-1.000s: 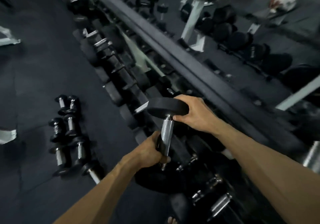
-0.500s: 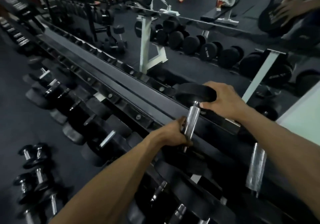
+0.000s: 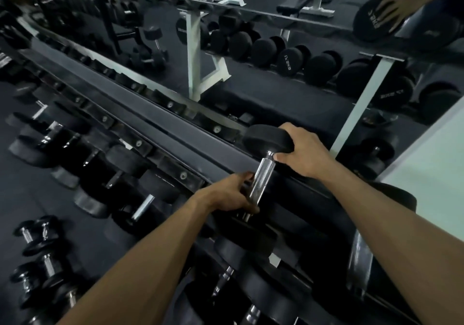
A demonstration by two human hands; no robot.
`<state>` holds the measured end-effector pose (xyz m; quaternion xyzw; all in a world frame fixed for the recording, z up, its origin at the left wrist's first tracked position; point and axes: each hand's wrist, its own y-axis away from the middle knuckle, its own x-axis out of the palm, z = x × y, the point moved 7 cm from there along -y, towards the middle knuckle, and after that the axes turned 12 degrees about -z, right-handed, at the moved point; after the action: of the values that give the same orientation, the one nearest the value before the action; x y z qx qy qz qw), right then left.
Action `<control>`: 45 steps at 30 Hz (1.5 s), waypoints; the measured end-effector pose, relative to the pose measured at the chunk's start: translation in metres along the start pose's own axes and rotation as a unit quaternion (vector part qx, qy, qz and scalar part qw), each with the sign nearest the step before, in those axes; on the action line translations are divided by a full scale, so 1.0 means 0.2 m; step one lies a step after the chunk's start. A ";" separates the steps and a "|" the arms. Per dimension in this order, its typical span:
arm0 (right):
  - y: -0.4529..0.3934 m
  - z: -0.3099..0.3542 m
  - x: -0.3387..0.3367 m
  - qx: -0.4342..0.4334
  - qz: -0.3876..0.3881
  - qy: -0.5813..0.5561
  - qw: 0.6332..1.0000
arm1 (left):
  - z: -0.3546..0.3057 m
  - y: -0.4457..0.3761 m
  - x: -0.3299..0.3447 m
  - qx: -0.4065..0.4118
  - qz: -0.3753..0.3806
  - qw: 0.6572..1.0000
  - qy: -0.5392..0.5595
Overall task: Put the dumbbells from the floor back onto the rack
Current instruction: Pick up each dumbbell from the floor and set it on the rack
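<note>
While the dumbbell (image 3: pixel 262 171) hangs over the top shelf of the rack (image 3: pixel 160 133), its long axis runs steeply, one black head up and away toward the mirror, the other low and hidden behind the wrist. The left hand (image 3: pixel 228 195) curls round the chrome handle; the right hand (image 3: pixel 305 152) grips the upper head. More small dumbbells (image 3: pixel 41 251) lie on the floor.

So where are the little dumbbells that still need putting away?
In the head view the small dumbbells lie on the dark floor at the lower left, in front of the rack.
</note>
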<state>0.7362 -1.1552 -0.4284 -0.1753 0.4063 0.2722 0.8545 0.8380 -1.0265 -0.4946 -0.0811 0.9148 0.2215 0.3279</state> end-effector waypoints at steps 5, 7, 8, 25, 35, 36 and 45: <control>0.01 0.04 -0.01 0.018 0.011 0.027 0.999 | 0.02 0.03 -0.04 -0.009 -0.039 0.998 -0.038; 0.03 0.08 -0.03 0.011 0.002 0.049 0.999 | 0.03 0.06 -0.08 -0.021 -0.054 0.998 -0.021; 0.03 0.12 -0.04 0.001 -0.006 0.062 0.998 | 0.04 0.09 -0.11 -0.024 -0.063 0.998 -0.007; 0.44 1.42 0.88 -0.285 0.138 0.109 0.942 | 1.00 1.27 -0.61 -0.210 -0.266 0.935 0.102; 1.10 2.09 1.93 -0.379 0.318 0.156 0.855 | 1.98 2.21 -0.51 -0.353 -0.307 0.870 0.153; 1.16 2.13 2.03 -0.382 0.330 0.163 0.847 | 2.07 2.29 -0.48 -0.366 -0.304 0.865 0.158; 1.57 2.19 2.92 -0.382 0.429 0.198 0.794 | 2.76 2.55 -0.10 -0.452 -0.300 0.809 0.227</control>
<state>1.1124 -0.4914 -0.6481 -0.3456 0.4630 0.7032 0.4143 1.0147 -0.3193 -0.6814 -0.5389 0.6900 0.4753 0.0870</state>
